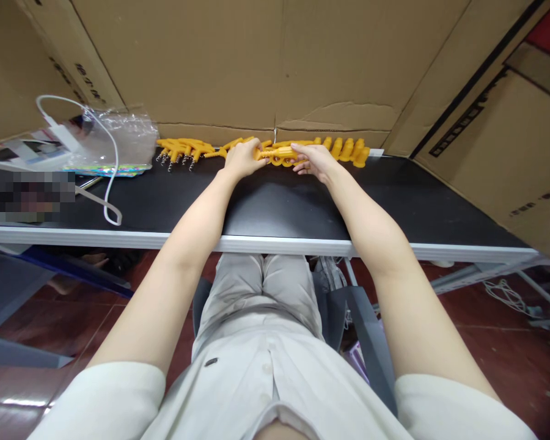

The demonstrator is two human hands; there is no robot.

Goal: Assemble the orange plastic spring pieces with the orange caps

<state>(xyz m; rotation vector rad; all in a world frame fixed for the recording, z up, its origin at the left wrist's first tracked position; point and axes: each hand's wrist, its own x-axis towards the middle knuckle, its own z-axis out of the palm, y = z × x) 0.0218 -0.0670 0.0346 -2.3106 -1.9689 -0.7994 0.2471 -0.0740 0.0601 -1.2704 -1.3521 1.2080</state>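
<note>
Between my two hands is a slim yellow plastic corkscrew part [282, 151], lying roughly level above the table's back edge. My left hand [242, 159] pinches its left end with thumb and fingers. At its right end, my right hand [318, 161] grips it with the thumb on top, the other fingers loosely curled below. Yellow corkscrew pieces with bare metal spirals [183, 150] lie in a bunch to the left. To the right stands a row of yellow bottle-shaped sleeves [348, 150]. Several yellow pieces behind and under my hands are partly hidden.
The black tabletop [284, 208] has a pale metal front edge [284, 245]. Cardboard walls [238, 67] close off the back and right side. On the left lie a clear plastic bag [123, 134], a white cable [115, 153] and a blurred-out object [27, 195].
</note>
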